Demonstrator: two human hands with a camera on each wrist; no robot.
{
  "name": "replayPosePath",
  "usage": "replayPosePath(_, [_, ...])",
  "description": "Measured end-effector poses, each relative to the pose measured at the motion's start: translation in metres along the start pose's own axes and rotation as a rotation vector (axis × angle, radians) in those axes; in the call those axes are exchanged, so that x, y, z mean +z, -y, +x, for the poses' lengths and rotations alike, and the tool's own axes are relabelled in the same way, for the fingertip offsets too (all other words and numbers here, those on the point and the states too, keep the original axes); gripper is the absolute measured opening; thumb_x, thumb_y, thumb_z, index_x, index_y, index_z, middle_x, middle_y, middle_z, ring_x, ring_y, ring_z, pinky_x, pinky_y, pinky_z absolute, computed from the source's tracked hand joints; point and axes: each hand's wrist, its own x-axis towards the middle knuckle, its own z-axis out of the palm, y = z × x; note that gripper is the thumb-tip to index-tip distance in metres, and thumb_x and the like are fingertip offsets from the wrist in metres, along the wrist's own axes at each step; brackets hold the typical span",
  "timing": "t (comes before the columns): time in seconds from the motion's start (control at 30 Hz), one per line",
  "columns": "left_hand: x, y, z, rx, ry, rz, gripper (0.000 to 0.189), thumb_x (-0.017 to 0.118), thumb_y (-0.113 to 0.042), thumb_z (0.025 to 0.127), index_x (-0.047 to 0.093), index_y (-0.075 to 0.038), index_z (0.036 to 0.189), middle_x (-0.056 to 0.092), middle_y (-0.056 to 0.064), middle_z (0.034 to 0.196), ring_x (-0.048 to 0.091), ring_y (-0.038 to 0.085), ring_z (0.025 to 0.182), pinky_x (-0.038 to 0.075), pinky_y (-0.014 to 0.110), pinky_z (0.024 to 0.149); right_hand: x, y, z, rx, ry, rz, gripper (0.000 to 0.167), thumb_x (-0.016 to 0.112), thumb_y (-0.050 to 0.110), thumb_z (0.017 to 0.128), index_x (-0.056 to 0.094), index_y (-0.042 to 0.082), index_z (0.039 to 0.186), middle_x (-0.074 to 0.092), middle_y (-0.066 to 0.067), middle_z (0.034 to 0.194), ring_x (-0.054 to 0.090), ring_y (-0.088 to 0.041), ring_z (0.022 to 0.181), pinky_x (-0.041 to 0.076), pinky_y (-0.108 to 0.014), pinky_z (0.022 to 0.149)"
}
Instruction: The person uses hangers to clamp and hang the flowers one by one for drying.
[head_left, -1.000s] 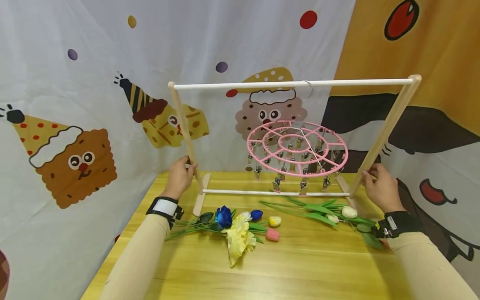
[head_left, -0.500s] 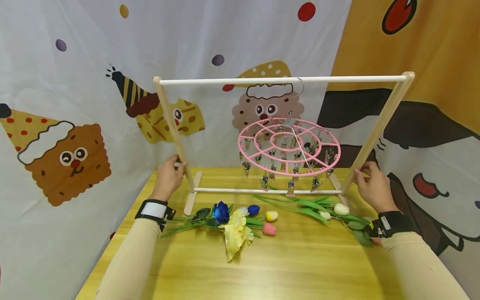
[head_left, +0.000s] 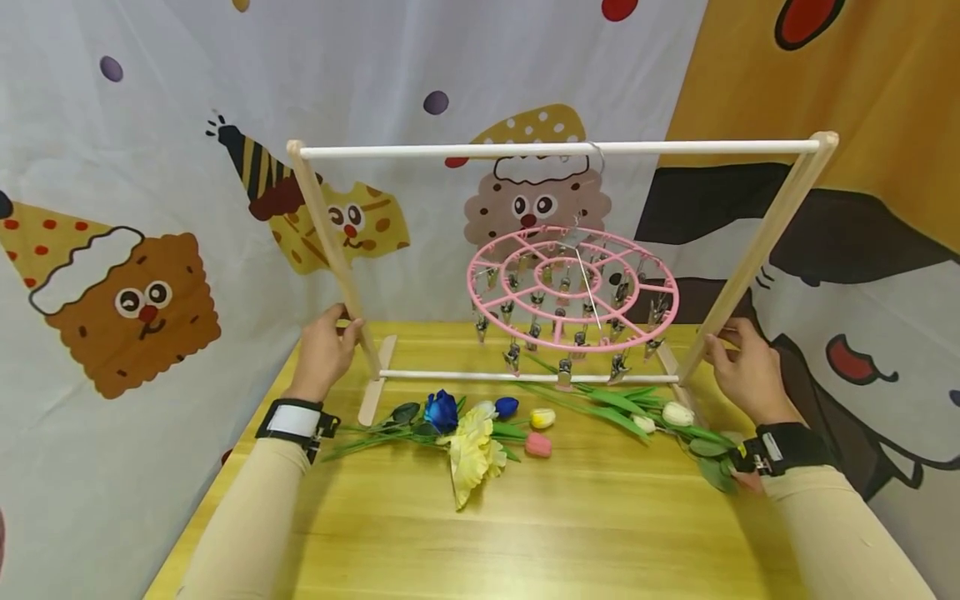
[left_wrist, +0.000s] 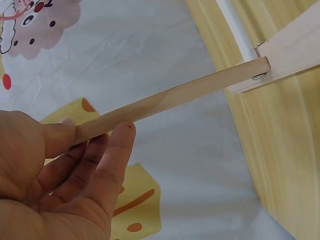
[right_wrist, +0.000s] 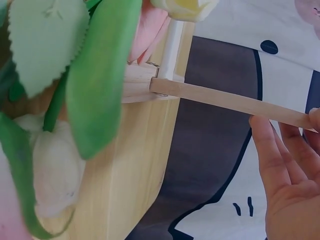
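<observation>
A clothes rack with light wooden posts and white crossbars [head_left: 435,152] stands on the table. My left hand [head_left: 321,354] pinches its left post, low down, between thumb and fingers; the left wrist view shows the thumb on one face of the post [left_wrist: 170,100] and fingertips on the other. On the opposite side, my right hand [head_left: 744,367] pinches the right post [right_wrist: 225,102] at a similar height. From the top bar, by a metal hook, hangs a round pink clip hanger [head_left: 558,332] with several metal clips dangling under it.
Artificial flowers lie on the wooden table [head_left: 525,542] at the rack's front: a blue rose [head_left: 441,412], a yellow flower [head_left: 471,454], a pink tulip [head_left: 537,444] and white tulips [head_left: 678,414] near my right wrist. A cartoon-printed curtain [head_left: 360,75] closes off the back and sides.
Both hands have brought the rack slightly nearer and to the left, its left foot now closer to the flowers. The pink hanger has swung and turned a little. The head view has shifted slightly.
</observation>
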Motion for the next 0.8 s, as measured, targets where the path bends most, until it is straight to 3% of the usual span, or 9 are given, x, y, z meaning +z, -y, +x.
replayPosePath(0.8, [-0.012, 0.003, -0.01, 0.005, -0.017, 0.022, 0.027, 0.067, -0.017, 0.121, 0.074, 0.007, 0.132, 0.08, 0.035, 0.129, 0.085, 0.053, 0.113, 0.071, 0.067, 0.093, 0.001, 0.003, -0.01, -0.036, 0.004, 0.022, 0.051, 0.06, 0.021, 0.124, 0.046, -0.011, 0.161, 0.063, -0.047, 0.155, 0.07, -0.071, 0.131, 0.057, -0.069, 0.1])
